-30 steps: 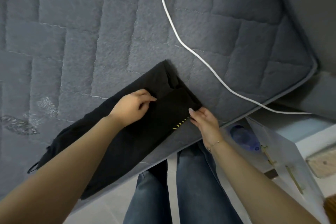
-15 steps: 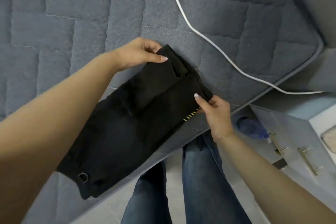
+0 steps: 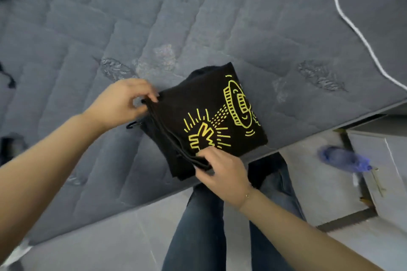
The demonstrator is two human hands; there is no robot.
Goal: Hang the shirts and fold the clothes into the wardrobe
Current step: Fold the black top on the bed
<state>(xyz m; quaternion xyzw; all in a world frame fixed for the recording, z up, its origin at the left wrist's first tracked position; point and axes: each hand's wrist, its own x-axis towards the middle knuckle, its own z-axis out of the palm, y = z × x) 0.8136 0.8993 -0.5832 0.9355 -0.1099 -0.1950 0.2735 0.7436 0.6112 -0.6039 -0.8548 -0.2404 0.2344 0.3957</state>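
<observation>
A gray quilted mattress [image 3: 198, 17] fills most of the view, and a white cord [image 3: 352, 26] is laid across its far right corner. A pale floor [image 3: 110, 237] is seen below the bed's edge. A folded black shirt [image 3: 204, 121] with yellow drawings is laid near that edge. Its left corner is pinched by the left hand [image 3: 123, 103], fingers curled. Its near edge is pinched by the right hand [image 3: 222, 171].

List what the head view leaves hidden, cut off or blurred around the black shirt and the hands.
- Black shirt: lower layers hidden under its own top fold.
- Right hand: fingertips tucked into the shirt's edge.
- Left hand: grips the far corner; the palm faces away.
- White cable: both ends cut off by the frame.
- Blue object: motion-blurred, unidentifiable.
- Wardrobe: not in view.
</observation>
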